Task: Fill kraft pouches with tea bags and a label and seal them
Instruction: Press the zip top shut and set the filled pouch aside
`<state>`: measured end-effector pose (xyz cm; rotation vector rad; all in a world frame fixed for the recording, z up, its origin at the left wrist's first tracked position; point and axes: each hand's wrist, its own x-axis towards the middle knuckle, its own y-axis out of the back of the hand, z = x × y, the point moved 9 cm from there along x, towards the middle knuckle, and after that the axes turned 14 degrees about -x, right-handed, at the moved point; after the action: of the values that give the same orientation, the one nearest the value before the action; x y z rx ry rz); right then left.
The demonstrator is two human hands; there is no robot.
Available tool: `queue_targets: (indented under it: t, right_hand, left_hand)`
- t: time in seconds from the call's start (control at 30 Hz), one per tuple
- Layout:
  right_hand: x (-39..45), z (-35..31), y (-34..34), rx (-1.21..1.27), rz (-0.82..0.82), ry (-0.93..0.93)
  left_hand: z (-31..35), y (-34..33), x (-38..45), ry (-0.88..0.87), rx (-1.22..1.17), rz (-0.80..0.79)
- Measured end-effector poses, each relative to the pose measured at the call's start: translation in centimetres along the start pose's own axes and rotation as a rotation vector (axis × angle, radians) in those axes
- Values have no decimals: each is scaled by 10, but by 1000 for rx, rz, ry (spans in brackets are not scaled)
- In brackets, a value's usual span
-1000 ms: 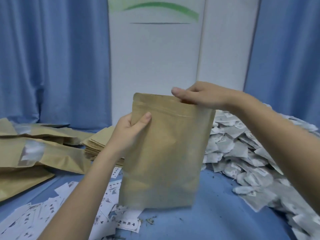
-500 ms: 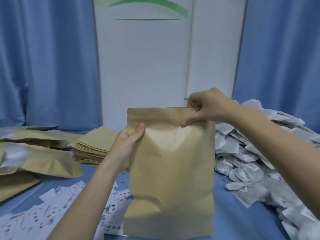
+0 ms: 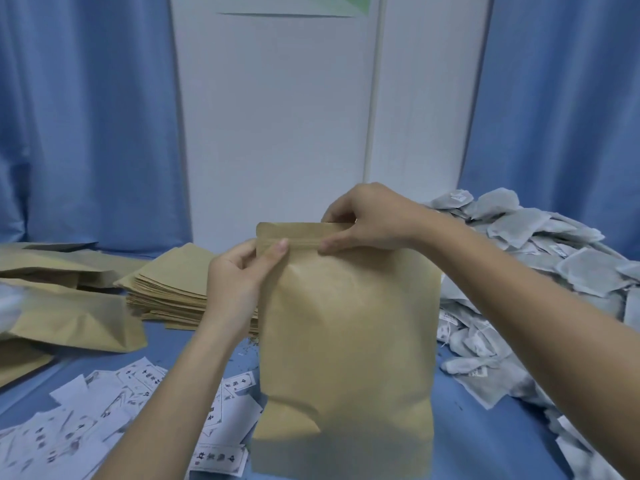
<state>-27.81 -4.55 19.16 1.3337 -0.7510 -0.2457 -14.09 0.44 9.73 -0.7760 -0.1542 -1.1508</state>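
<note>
Upright kraft pouch [image 3: 346, 341] standing on the blue counter [image 3: 485, 438], taken as the landmark; items listed from left to right.

Far left of the pouch: several filled pouches [image 3: 65, 313] lying flat on the counter, one with a pale window at the frame edge. Nearer the pouch, behind the left forearm: a stack of flat empty pouches [image 3: 180, 285]. Left of the pouch's base and partly in front of it: scattered white paper labels [image 3: 104, 410] printed with dark characters, some touching the base.

Left hand [image 3: 242, 282]: at the pouch's upper left corner, thumb laid on the front of the zip strip, the fingers [image 3: 239, 251] curled behind, pinching the corner closed.

Pouch: upright, bottom gusset on the counter, body bulging, top edge flat. Contents not visible.

Right hand [image 3: 374, 220]: at the top edge right of centre, thumb on the front of the zip strip, the fingers curled over the rim behind it, pinching the strip. The two thumbs are near each other but apart.

Right of the pouch, behind the right forearm: a large heap of grey tea bags [image 3: 540, 258] with small white tags, reaching the frame edge.

Behind the pouch: a white panel [image 3: 277, 116] flanked by blue curtains [image 3: 86, 116].
</note>
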Motion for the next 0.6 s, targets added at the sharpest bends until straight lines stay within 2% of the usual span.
queue_targets:
  t: [0.13, 0.3, 0.43, 0.5, 0.6]
  right_hand:
    - [7, -4, 1, 41, -50, -29]
    - [13, -17, 0, -143, -34, 1]
    - [13, -24, 2, -148, -51, 9]
    - [14, -29, 5, -153, -34, 32]
    - [15, -36, 9, -161, 24, 71]
  left_hand:
    - [7, -3, -1, -109, 109, 49]
    - [12, 1, -3, -247, 210, 151]
    - [22, -5, -8, -373, 355, 184]
    - [24, -10, -9, -400, 385, 177]
    - [20, -6, -9, -362, 310, 187]
